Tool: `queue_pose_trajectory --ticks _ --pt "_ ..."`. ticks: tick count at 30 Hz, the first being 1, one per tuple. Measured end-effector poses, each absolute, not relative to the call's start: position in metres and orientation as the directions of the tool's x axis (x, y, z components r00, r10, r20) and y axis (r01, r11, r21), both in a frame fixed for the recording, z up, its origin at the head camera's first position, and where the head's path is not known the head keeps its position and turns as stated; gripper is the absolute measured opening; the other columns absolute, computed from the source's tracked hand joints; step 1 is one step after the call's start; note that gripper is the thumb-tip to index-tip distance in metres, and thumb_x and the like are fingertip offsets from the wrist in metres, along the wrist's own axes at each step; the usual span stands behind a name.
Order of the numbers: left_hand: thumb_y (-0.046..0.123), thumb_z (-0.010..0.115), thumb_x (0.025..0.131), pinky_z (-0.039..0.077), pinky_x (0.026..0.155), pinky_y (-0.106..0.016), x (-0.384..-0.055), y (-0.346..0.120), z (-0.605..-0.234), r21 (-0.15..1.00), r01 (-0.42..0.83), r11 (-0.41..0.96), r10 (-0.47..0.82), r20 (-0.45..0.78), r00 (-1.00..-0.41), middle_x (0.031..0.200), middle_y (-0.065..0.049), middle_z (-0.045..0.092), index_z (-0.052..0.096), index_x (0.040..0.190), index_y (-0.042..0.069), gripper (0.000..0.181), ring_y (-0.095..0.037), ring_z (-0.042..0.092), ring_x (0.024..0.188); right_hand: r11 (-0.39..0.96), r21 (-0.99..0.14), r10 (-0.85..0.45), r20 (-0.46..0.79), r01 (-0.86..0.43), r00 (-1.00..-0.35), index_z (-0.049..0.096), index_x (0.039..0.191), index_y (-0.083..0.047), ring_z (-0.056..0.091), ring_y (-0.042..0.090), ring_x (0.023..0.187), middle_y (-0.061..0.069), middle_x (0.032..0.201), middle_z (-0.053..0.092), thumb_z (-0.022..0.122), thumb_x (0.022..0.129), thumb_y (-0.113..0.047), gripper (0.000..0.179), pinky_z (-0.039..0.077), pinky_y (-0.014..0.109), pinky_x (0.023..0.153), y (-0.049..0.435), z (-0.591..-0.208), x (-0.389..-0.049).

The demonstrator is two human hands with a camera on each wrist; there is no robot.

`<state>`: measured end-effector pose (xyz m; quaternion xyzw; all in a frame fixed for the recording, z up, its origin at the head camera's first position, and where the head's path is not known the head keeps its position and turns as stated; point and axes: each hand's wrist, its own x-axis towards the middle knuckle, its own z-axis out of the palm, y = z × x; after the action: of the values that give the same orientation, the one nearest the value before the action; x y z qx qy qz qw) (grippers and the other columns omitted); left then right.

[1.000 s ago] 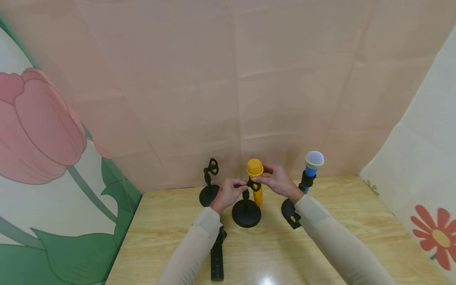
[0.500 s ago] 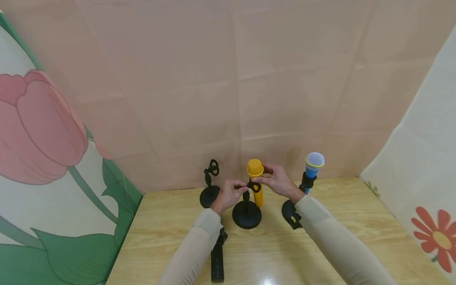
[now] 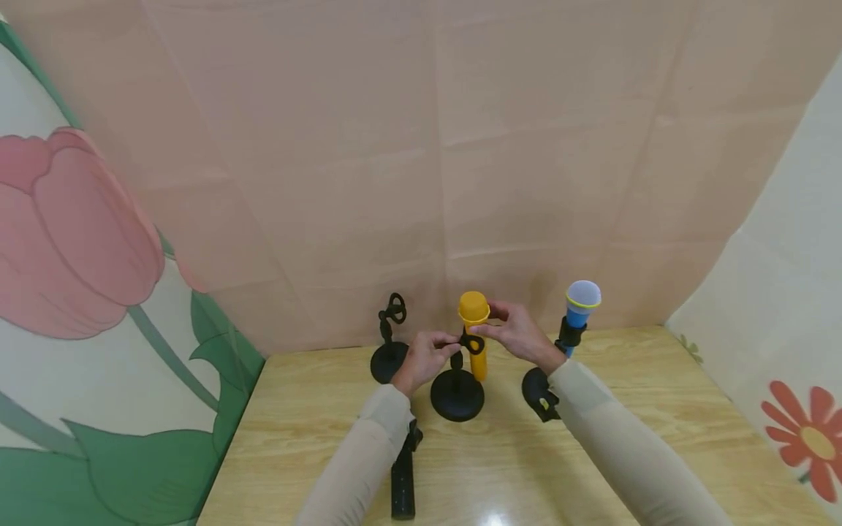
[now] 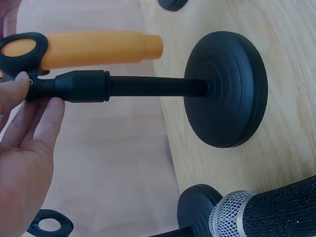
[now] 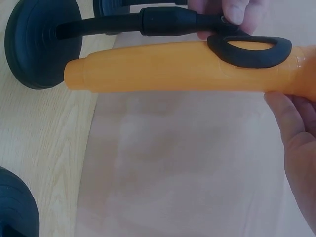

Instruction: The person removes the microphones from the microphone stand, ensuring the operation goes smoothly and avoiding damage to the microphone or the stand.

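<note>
In the head view my left hand [image 3: 424, 359] pinches the top joint of the middle black microphone stand [image 3: 457, 396]. Its round base [image 4: 229, 89] rests on the table. A yellow microphone [image 3: 473, 310] stands upright beside the stand's pole, head up, and my right hand [image 3: 521, 337] holds it just below the head. In the right wrist view the stand's black ring clip [image 5: 254, 62] lies across the camera-facing side of the yellow handle [image 5: 148, 69], with yellow showing through the ring. The handle's lower end is free, beyond the clip.
Another black stand [image 3: 388, 361] with a bare ring clip is at the left. At the right, a blue microphone [image 3: 579, 310] sits in a third stand [image 3: 536, 387]. A black microphone [image 4: 281, 212] with a silver mesh head lies near my left forearm. A pink sheet [image 3: 329, 183] hangs behind.
Both hands keep their grips on the stand and the yellow microphone. The view shifts very slightly; nothing else visibly moves.
</note>
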<state>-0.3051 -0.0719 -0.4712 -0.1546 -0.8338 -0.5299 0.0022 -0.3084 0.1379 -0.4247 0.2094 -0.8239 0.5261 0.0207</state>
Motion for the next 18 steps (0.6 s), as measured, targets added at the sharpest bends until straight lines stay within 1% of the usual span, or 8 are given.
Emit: queue_pose_trajectory --ticks 9,13,18 --pt "0.013 0.071 0.094 0.056 0.084 -0.030 -0.3036 -0.0699 -0.4685 0.890 0.236 0.389 0.252 0.144 -0.957 0.100 -0.001 0.075 0.079 0.103 0.006 0.014 -0.011 0.067 0.090 0.368 -0.847 -0.318 0.274 -0.385 -0.908 0.061 0.131 0.000 0.064 0.037 0.112 0.016 0.127 0.066 0.079 0.088 -0.025 0.052 0.052 0.050 0.094 0.1406 -0.4257 -0.3080" --pt "0.013 0.071 0.094 0.057 0.084 -0.032 -0.3032 -0.0715 -0.4683 0.885 0.242 0.397 0.251 0.149 -0.956 0.100 -0.002 0.075 0.079 0.103 0.005 0.014 -0.013 0.067 0.089 0.369 -0.849 -0.318 0.266 -0.377 -0.910 0.062 0.131 0.000 0.064 0.037 0.111 0.017 0.127 0.066 0.079 0.088 -0.026 0.053 0.053 0.050 0.093 0.1388 -0.4254 -0.3085" --pt "0.013 0.071 0.094 0.057 0.082 -0.031 -0.3034 -0.0728 -0.4693 0.881 0.246 0.405 0.247 0.154 -0.957 0.100 -0.003 0.075 0.079 0.104 0.005 0.015 -0.013 0.067 0.088 0.359 -0.853 -0.325 0.265 -0.378 -0.908 0.062 0.130 0.000 0.065 0.038 0.110 0.017 0.125 0.067 0.079 0.088 -0.024 0.051 0.053 0.050 0.093 0.1378 -0.4244 -0.3093"
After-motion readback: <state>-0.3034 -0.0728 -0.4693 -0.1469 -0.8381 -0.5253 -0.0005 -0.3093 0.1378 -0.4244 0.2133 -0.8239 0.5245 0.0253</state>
